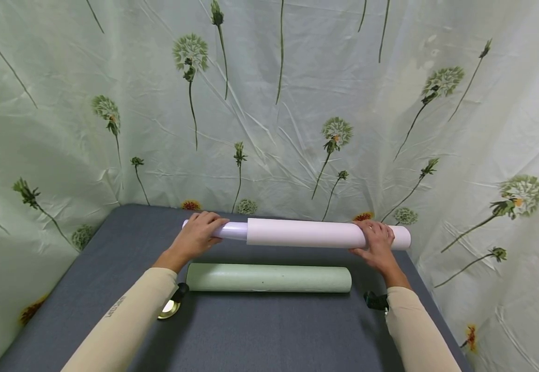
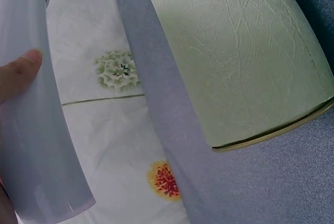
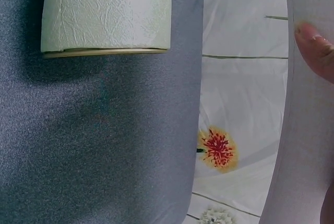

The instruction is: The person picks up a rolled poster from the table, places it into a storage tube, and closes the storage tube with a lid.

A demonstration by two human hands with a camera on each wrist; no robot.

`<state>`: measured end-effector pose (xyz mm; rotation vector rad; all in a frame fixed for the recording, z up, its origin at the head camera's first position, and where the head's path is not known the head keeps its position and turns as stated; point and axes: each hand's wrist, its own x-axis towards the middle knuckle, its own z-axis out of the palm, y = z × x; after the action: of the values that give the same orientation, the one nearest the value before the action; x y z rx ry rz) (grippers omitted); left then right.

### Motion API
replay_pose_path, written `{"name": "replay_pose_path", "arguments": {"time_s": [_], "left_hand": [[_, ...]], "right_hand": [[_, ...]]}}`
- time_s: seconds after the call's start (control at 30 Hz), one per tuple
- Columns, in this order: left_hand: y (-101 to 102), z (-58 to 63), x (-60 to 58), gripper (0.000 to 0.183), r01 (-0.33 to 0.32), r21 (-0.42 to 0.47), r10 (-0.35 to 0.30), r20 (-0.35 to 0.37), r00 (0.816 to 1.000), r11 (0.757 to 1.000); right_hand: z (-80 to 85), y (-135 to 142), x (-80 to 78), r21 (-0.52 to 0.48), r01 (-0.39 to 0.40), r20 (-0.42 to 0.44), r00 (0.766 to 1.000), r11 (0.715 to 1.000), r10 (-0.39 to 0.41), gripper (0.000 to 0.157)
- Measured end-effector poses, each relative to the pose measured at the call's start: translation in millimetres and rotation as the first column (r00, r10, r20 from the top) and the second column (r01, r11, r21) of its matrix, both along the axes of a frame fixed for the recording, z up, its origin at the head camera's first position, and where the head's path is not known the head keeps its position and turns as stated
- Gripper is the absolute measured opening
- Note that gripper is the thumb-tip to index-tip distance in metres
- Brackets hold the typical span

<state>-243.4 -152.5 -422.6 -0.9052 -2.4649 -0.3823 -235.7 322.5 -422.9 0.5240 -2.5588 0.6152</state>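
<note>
A long pale pink-white roll (image 1: pixel 304 233) is held level above the far part of the table. From its left end sticks a narrower, glossy lilac tube (image 1: pixel 234 231). My left hand (image 1: pixel 199 232) grips this tube near its outer end; in the left wrist view the thumb lies along the tube's side (image 2: pixel 36 130). Near the roll's right end, my right hand (image 1: pixel 375 242) holds it from above, fingers over the far side and thumb on the near side. A pale green tube (image 1: pixel 269 279) with a crinkled surface lies on the table, nearer than the roll.
The table (image 1: pixel 269 330) has a dark blue-grey cloth. By the left forearm is a small round gold-rimmed thing (image 1: pixel 169 309). A white curtain (image 1: pixel 269 129) with printed dandelions hangs behind and along both sides of the table.
</note>
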Motion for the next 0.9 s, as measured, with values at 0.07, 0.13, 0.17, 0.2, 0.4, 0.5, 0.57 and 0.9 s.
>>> {"name": "replay_pose_path", "arguments": {"time_s": [0.07,0.13,0.17,0.2,0.4,0.5,0.57,0.9], "left_hand": [[1,-0.1,0.3,0.052,-0.001,0.004,0.001,-0.004,1.000,1.000],[2,-0.3,0.6,0.052,-0.004,0.001,0.004,-0.007,1.000,1.000],[2,-0.5,0.7,0.052,-0.006,0.001,0.006,-0.007,1.000,1.000],[3,-0.6,0.7,0.052,-0.008,0.002,0.008,-0.008,1.000,1.000],[5,-0.8,1.3,0.052,-0.006,-0.004,0.006,-0.010,1.000,1.000],[7,-1.1,1.8,0.052,-0.006,-0.011,0.006,-0.010,1.000,1.000],[9,-1.2,2.2,0.052,-0.005,-0.013,0.005,-0.014,1.000,1.000],[15,-1.4,1.3,0.050,0.018,0.002,-0.018,-0.031,0.999,1.000]], "right_hand": [[0.0,0,0.3,0.000,-0.001,-0.003,1.000,1.000,0.001,0.067],[-0.1,0,0.7,0.003,0.000,-0.010,1.000,1.000,0.000,0.067],[-0.2,-1,0.8,0.003,-0.001,-0.013,1.000,1.000,0.001,0.067],[-0.5,-1,0.8,0.001,-0.002,-0.015,1.000,1.000,0.002,0.068],[-2.8,-1,0.5,0.000,-0.007,-0.023,1.000,1.000,0.007,0.069],[-2.5,-1,1.2,0.001,-0.007,-0.025,1.000,1.000,0.007,0.070],[-2.1,-2,1.6,0.000,-0.007,-0.022,1.000,1.000,0.007,0.070],[-0.6,-6,1.6,0.003,-0.001,-0.032,0.999,1.000,0.001,0.068]]}}
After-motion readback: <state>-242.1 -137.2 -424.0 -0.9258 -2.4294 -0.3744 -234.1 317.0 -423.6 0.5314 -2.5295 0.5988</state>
